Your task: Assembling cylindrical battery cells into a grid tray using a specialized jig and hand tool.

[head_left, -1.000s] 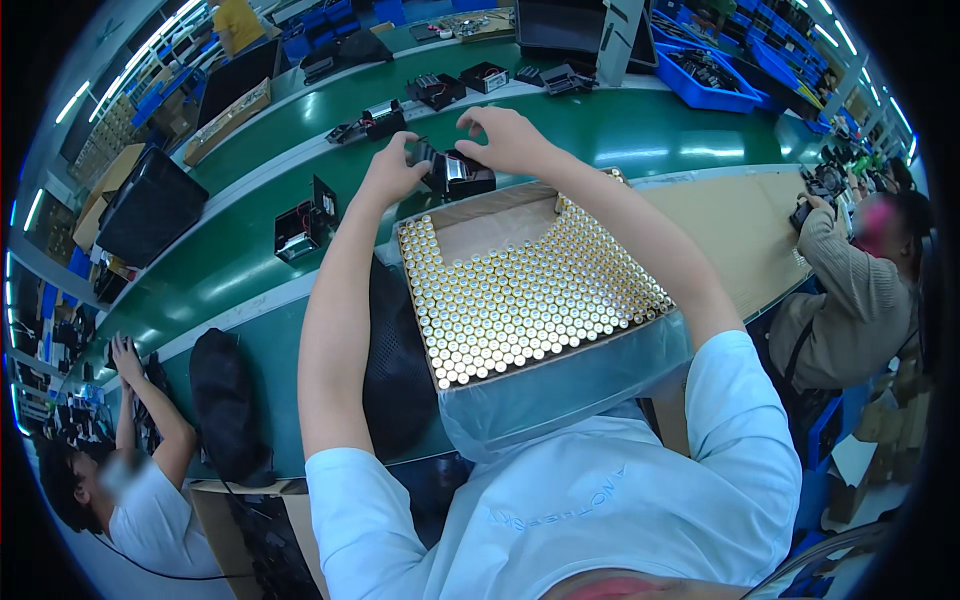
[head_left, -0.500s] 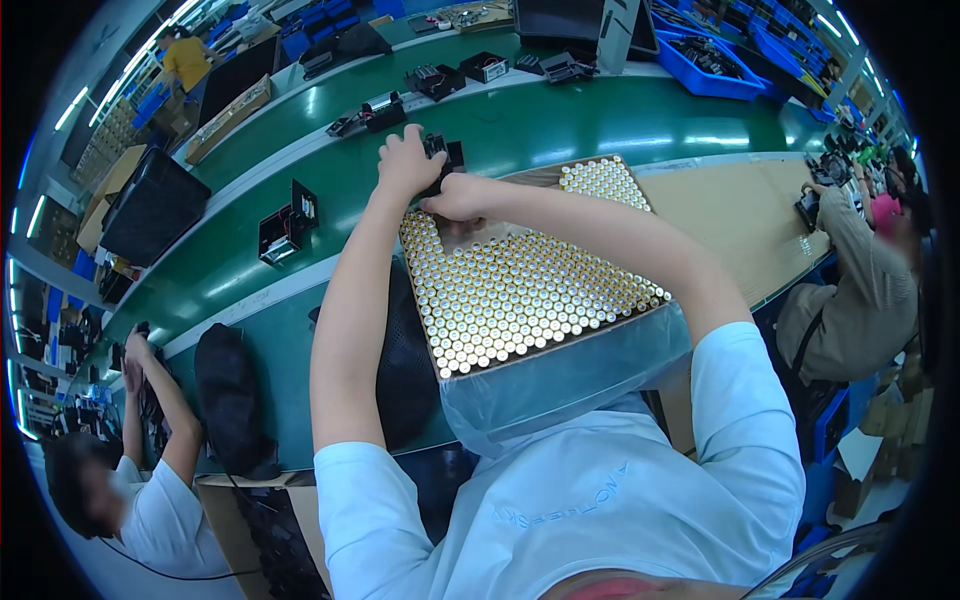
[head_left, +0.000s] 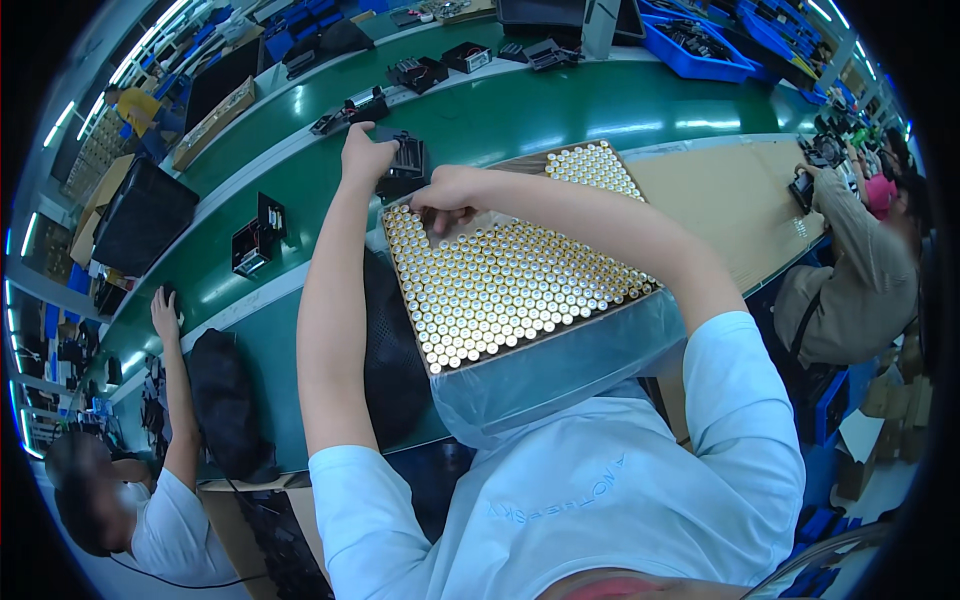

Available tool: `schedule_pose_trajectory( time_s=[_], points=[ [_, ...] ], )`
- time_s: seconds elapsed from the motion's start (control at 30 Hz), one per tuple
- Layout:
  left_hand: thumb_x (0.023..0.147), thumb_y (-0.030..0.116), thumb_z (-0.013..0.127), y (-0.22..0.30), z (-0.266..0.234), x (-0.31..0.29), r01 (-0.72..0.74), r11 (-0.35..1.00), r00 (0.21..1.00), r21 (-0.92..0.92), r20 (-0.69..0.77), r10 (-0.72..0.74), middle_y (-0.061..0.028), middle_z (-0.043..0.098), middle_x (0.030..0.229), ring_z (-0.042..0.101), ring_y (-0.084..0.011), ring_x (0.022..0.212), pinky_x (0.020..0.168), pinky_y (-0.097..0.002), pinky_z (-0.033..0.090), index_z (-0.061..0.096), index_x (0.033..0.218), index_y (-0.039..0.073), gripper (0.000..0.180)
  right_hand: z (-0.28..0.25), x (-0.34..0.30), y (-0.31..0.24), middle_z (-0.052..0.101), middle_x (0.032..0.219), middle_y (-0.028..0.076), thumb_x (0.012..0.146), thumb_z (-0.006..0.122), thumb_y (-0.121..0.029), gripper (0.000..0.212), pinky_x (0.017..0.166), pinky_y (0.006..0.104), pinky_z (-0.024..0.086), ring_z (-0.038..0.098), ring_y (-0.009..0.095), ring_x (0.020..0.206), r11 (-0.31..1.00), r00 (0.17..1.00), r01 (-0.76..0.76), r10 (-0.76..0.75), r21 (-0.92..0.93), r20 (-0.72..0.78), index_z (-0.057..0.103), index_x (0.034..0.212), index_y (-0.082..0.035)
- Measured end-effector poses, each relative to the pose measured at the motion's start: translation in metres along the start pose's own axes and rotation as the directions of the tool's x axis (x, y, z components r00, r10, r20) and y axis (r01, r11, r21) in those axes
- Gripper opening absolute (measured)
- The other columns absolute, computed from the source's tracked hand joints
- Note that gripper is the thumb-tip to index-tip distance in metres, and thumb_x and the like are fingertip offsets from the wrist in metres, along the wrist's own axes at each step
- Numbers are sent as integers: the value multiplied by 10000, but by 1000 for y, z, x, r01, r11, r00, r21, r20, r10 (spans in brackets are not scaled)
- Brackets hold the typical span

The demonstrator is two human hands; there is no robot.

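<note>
A black plastic housing (head_left: 405,162) with an open, ribbed inside stands at the far left corner of a cardboard box (head_left: 535,338) lined with clear plastic. My left hand (head_left: 366,157) is closed on the housing's left side. Packed upright in the box are many small cylindrical batteries (head_left: 500,285) with shiny ends. My right hand (head_left: 450,195) reaches over the box's far left part, beside a gap in the rows. Its fingers are curled down at the batteries; whatever they pinch is hidden.
Another black housing (head_left: 258,237) lies open on the green bench (head_left: 330,185) to the left. Further housings (head_left: 416,73) line the far conveyor. A blue bin (head_left: 695,48) holds dark parts. Brown cardboard (head_left: 720,195) covers the right side. Co-workers sit left and right.
My right hand has moved off the housing and down to the batteries. The housing now shows its open inside, with my left hand at its left. The left co-worker's arm has stretched forward.
</note>
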State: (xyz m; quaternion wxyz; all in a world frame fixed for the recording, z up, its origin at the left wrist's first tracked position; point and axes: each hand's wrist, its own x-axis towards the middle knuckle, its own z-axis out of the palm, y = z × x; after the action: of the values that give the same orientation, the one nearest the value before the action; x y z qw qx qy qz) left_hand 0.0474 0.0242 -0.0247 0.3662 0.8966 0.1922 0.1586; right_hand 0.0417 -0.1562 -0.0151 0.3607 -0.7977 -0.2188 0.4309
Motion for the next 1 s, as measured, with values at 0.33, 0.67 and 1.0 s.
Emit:
schedule_pose_trajectory(
  time_s=[0.33, 0.67, 1.0],
  points=[
    [892, 67, 570, 1, -1, 3, 252, 845, 966, -473, 174, -191, -211, 590, 1131, 634, -244, 904, 692, -366, 564, 401, 1376, -22, 521, -1, -5, 9, 651, 613, 84, 817, 620, -164, 212, 378, 231, 355, 390, 112, 375, 999, 993, -4, 8, 34, -117, 670, 763, 36],
    [932, 103, 545, 16, -4, -5, 232, 782, 972, -578, 162, -169, -205, 574, 1121, 621, -241, 898, 724, -383, 560, 419, 1320, -25, 428, -73, -11, -40, 579, 556, 81, 794, 645, -215, 319, 432, 290, 420, 449, 178, 404, 927, 861, 233, -337, -293, -380, 661, 639, 63],
    [942, 150, 550, 41, 13, -22, 210, 702, 977, -680, 159, -139, -191, 572, 1099, 613, -239, 886, 734, -377, 548, 428, 1272, -26, 393, -76, 32, -18, 648, 652, 163, 749, 691, -397, 450, 607, 347, 515, 591, 269, 555, 736, 749, 268, -565, -621, -346, 699, 735, 53]
  ],
)
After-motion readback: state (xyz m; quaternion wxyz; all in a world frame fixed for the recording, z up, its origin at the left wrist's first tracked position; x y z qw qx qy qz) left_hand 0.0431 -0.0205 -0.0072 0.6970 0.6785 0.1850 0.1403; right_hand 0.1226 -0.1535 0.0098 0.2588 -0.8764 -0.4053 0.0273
